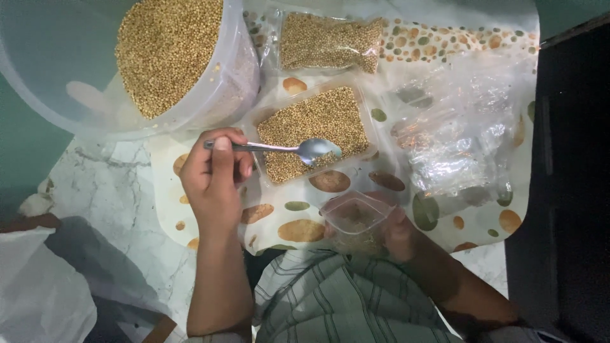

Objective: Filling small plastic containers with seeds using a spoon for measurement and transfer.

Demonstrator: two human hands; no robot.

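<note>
- left hand (213, 181) has its fingers pinched round a metal spoon (279, 148), bowl over the rectangular seed tray (316, 131)
- right hand (397, 232) grips a small open plastic bag (354, 216), near edge of the tabletop (108, 190)
- big seed tub (159, 57) far left, filled packet (327, 41) behind the tray, empty bags (457, 140) on the right

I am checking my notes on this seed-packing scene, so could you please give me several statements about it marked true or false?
1. The left hand holds a metal spoon. True.
2. The spoon's bowl is over the big round tub. False: it is over the rectangular tray of seeds.
3. The right hand holds a small clear bag open. True.
4. The sealed packet of seeds is empty. False: it is full.
</note>
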